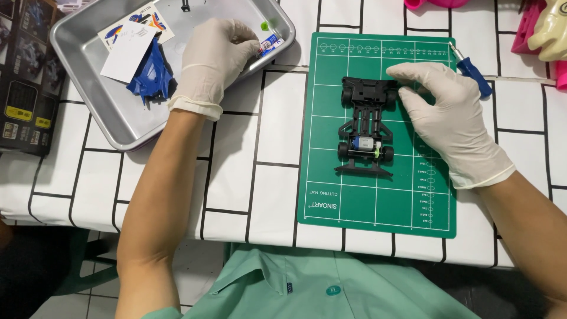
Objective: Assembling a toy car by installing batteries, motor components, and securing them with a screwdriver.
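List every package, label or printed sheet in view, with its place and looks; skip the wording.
Box: far left table edge, partly cut off, dark with small pictures and yellow patches.
Sticker sheet: in the metal tray, white with blue, red and yellow shapes.
White card: in the tray, over the blue car shell, blank.

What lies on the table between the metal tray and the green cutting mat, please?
In the head view, only bare white tablecloth with black lines separates the metal tray from the green cutting mat; the left hand reaches into the tray.

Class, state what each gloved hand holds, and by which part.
The right hand steadies the black toy-car chassis at its front corner. The left hand reaches into the metal tray; any hold is hidden.
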